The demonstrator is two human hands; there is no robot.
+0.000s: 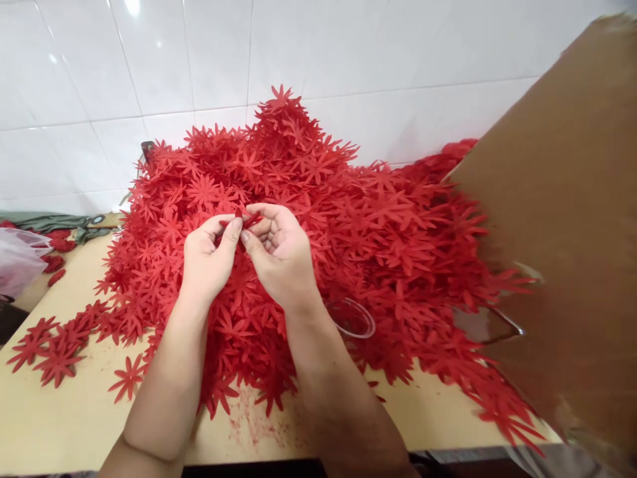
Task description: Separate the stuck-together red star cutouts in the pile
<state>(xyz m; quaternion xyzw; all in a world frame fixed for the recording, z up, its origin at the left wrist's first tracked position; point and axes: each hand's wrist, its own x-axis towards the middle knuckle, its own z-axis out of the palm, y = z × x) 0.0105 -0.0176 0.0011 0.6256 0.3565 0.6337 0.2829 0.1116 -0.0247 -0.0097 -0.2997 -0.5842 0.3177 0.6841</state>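
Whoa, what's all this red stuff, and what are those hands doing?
A person's left hand and right hand are close together, holding a small red piece. They are above a big pile of red flower-shaped pieces heaped on a table by a white tiled wall. A few pieces lie loose at the left. A big sheet of cardboard stands at the right.

The cardboard point(562, 219) blocked the right; the counter point(60, 428) at front left (beside red cutouts point(60, 360)) offered room to pass.
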